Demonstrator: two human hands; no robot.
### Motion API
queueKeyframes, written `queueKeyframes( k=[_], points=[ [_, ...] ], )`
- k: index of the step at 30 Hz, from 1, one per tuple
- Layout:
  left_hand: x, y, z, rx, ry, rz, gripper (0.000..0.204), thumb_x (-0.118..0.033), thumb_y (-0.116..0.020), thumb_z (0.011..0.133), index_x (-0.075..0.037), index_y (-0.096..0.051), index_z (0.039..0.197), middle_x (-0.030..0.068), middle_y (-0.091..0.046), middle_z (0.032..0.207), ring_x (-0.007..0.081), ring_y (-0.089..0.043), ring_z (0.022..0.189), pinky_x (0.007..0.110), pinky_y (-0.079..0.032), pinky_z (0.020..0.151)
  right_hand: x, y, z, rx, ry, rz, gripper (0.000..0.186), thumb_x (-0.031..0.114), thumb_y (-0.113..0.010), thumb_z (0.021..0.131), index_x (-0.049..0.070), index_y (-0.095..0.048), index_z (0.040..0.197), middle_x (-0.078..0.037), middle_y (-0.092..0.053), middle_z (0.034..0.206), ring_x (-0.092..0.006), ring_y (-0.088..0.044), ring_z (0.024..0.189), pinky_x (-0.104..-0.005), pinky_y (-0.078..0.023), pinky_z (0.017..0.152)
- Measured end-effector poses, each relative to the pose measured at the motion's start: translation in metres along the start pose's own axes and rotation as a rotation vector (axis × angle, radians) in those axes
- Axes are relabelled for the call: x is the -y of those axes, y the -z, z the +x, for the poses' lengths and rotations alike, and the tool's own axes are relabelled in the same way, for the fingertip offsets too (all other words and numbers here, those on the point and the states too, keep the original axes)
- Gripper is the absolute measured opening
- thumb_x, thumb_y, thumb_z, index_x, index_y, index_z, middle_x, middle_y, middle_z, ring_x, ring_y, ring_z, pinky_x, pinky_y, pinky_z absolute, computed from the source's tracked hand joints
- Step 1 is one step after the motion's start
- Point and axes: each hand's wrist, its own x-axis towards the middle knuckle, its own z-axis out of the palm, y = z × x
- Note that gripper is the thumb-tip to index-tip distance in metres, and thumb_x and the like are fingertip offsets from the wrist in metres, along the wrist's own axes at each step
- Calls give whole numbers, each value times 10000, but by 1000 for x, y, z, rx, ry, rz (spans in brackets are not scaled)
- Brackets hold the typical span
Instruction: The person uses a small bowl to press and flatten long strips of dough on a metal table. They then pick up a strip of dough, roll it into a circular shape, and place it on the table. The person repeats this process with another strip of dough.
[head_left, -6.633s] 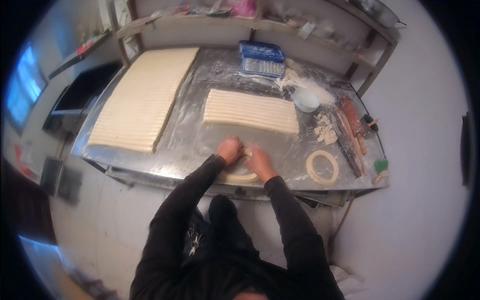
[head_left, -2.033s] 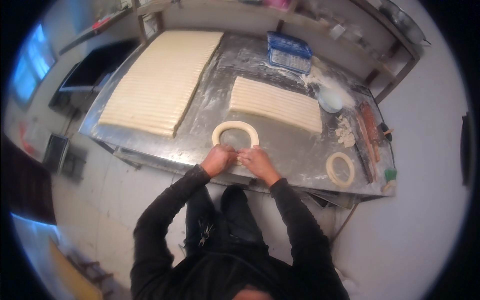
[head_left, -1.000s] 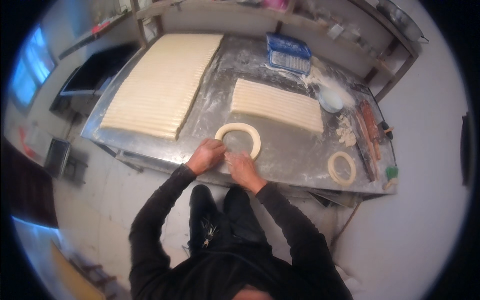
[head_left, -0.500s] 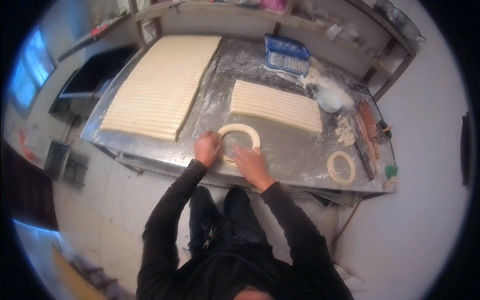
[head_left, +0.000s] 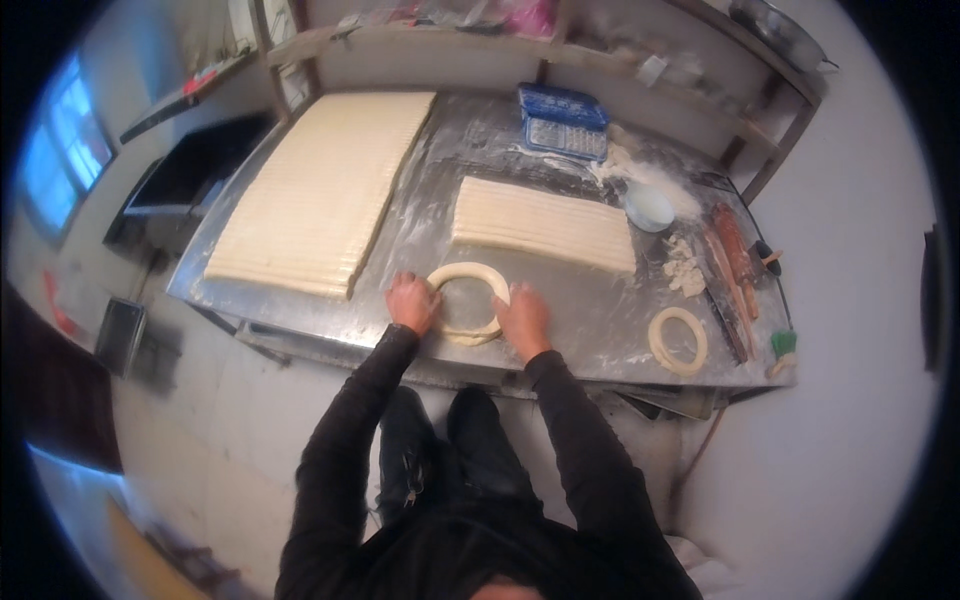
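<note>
A pale ring of dough (head_left: 470, 270) lies on the metal worktable (head_left: 400, 265) near its front edge. My left hand (head_left: 412, 301) grips the ring's left side, fingers curled around it. On the opposite side my right hand (head_left: 524, 318) is closed on the dough, the fingers partly hidden. At the ring's front the two ends overlap. Farther right, a second dough ring (head_left: 656, 345) rests flat on the table. Beyond my hands lies a short row of dough strips (head_left: 545, 222) side by side, and a longer sheet of strips (head_left: 320, 190) covers the table's left part.
A blue scale (head_left: 563, 122) stands at the back, with scattered flour beside it. On the right are a pale bowl (head_left: 649, 207), dough scraps (head_left: 684, 268), a rolling pin (head_left: 734, 245) and a green brush (head_left: 782, 345). A wooden shelf (head_left: 430, 40) runs behind the table.
My right hand has moved from the ring's front to its right side. The ring now looks rounder, its front closed. The view has shifted slightly.
</note>
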Motion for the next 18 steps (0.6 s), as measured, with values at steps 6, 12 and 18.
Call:
queueKeyframes(
  k=[6, 12, 18],
  points=[
    [-26, 5, 9, 91, 53, -89, 298, -326, -755, 785, -75, -693, 934, 167, -649, 1060, 370, -585, 1040, 509, -460, 889, -34, -16, -10, -331, 75, 65, 432, 291, -687, 899, -21, -658, 1196, -222, -599, 1307, -373, -620, 1132, -481, -514, 921],
    [32, 31, -13, 32, -30, -62, 445, -349, -695, 892, -2, -660, 1168, 247, -621, 1250, 414, -561, 1182, 492, -432, 1023, -82, 44, -121, -444, 128, 565, 308, 138, -647, 922, -25, -658, 1183, -204, -692, 1116, -334, -693, 986, -396, -548, 841],
    [2, 50, -18, 37, -6, -195, 471, -339, -691, 895, 2, -649, 1218, 233, -604, 1303, 398, -540, 1239, 467, -412, 1064, -229, 29, -255, -368, -505, 1048, 326, 214, -649, 971, -25, -673, 1192, -121, -745, 954, -192, -725, 900, -320, -554, 752]
  ],
)
